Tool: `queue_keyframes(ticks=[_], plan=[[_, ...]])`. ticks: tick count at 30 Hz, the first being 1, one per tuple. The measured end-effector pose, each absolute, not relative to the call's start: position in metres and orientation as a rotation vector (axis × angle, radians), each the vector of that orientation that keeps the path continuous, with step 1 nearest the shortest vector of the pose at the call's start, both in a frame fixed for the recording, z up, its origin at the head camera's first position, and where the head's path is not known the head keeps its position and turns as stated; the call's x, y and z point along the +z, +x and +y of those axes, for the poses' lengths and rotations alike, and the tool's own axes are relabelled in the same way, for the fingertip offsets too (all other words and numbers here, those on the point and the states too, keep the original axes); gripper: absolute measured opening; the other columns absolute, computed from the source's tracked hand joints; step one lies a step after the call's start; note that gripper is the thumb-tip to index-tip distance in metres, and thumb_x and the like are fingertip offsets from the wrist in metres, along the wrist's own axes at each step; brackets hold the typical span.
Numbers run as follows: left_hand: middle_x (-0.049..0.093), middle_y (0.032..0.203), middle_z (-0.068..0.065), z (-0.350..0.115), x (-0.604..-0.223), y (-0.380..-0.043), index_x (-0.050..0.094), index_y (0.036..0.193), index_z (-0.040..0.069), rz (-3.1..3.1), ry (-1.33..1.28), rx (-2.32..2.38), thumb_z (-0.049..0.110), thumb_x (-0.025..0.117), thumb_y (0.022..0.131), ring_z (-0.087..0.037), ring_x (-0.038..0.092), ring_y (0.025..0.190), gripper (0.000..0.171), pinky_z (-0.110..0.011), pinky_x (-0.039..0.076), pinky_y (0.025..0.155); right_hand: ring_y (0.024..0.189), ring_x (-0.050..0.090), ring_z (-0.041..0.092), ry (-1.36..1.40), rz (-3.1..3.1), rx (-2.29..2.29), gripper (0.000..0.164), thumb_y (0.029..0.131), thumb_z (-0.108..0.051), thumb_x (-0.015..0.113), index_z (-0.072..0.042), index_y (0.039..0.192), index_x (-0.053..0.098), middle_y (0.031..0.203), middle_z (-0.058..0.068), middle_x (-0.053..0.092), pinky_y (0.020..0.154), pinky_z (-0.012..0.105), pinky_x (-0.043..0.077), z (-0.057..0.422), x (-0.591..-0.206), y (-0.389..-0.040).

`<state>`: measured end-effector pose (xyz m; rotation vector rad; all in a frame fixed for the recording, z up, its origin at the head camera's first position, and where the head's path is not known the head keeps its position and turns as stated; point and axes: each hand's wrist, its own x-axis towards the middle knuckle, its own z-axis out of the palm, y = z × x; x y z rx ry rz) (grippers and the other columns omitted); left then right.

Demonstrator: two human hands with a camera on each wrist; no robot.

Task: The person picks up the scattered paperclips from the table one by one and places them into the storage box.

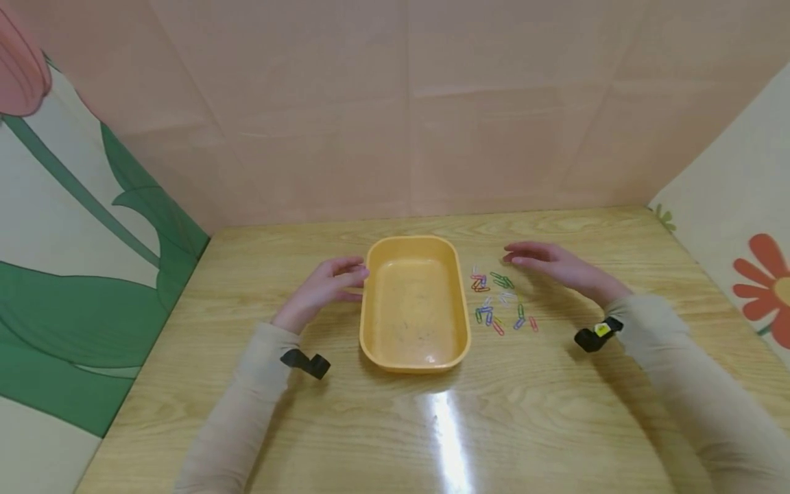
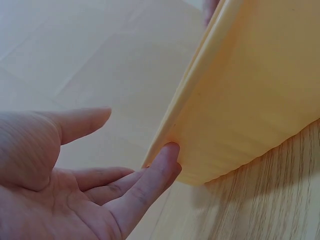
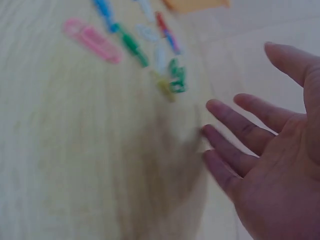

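Note:
A yellow plastic tub (image 1: 412,302) sits upright in the middle of the wooden table, with only faint marks showing on its floor. My left hand (image 1: 324,283) is at its left side, fingers extended; in the left wrist view the fingertips (image 2: 170,152) meet the tub's outer wall below the rim, and the thumb stands apart. Coloured paper clips (image 1: 489,317) in red, green, blue, white, yellow and pink lie scattered right of the tub. My right hand (image 1: 558,266) hovers to the right of the clips, its fingers spread and loosely bent, holding nothing.
The wooden table (image 1: 296,439) meets a pinkish covered wall (image 1: 407,137) at the back. Side panels with flower pictures stand left and right. A black wrist camera (image 1: 306,363) is on the left sleeve, another wrist camera (image 1: 595,336) on the right.

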<state>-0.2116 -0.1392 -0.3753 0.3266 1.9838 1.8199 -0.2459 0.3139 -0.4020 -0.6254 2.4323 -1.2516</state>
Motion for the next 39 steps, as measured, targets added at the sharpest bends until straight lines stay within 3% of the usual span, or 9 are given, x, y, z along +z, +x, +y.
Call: queue_keyframes(ticks=[5, 12, 18, 25, 39], plan=[[0.043, 0.137, -0.027, -0.138, -0.377, -0.212, 0.03, 0.144, -0.008, 2.035, 0.288, 1.796, 0.016, 0.062, 0.094, -0.04, 0.054, 0.115, 0.063, -0.046, 0.053, 0.09, 0.123, 0.044, 0.042, -0.626, 2.515, -1.176, 0.051, 0.098, -0.018, 0.054, 0.004, 0.141, 0.038, 0.134, 0.026, 0.048, 0.1, 0.05, 0.042, 0.309, -0.418, -0.251], [0.044, 0.137, -0.026, -0.137, -0.383, -0.211, 0.034, 0.143, -0.007, 2.08, 0.29, 1.785, 0.011, 0.066, 0.091, -0.037, 0.057, 0.112, 0.063, -0.041, 0.056, 0.085, 0.13, 0.038, 0.035, -0.598, 2.557, -1.238, 0.051, 0.092, -0.026, 0.065, -0.003, 0.135, 0.049, 0.137, 0.015, 0.049, 0.11, 0.059, 0.024, 0.306, -0.432, -0.248], [0.042, 0.138, -0.029, -0.137, -0.384, -0.211, 0.034, 0.142, -0.009, 2.07, 0.298, 1.801, 0.005, 0.064, 0.091, -0.043, 0.054, 0.113, 0.061, -0.039, 0.057, 0.082, 0.13, 0.037, 0.034, -0.578, 2.605, -1.301, 0.043, 0.093, -0.022, 0.065, -0.002, 0.13, 0.055, 0.134, 0.015, 0.051, 0.112, 0.056, 0.02, 0.296, -0.439, -0.246], [0.042, 0.137, -0.03, -0.136, -0.383, -0.211, 0.035, 0.14, -0.01, 2.097, 0.317, 1.773, 0.001, 0.061, 0.091, -0.046, 0.052, 0.114, 0.057, -0.043, 0.056, 0.084, 0.118, 0.047, 0.032, -0.623, 2.748, -1.283, 0.032, 0.092, -0.017, 0.065, -0.002, 0.119, 0.062, 0.121, 0.014, 0.058, 0.108, 0.055, 0.029, 0.287, -0.447, -0.245], [0.05, 0.131, -0.025, -0.125, -0.388, -0.211, 0.042, 0.138, -0.007, 2.145, 0.233, 1.759, 0.0, 0.063, 0.09, -0.036, 0.059, 0.108, 0.054, -0.042, 0.058, 0.079, 0.111, 0.048, 0.035, -0.631, 2.86, -1.275, 0.021, 0.092, -0.012, 0.065, -0.002, 0.111, 0.065, 0.111, 0.015, 0.06, 0.105, 0.06, 0.028, 0.283, -0.458, -0.251]])
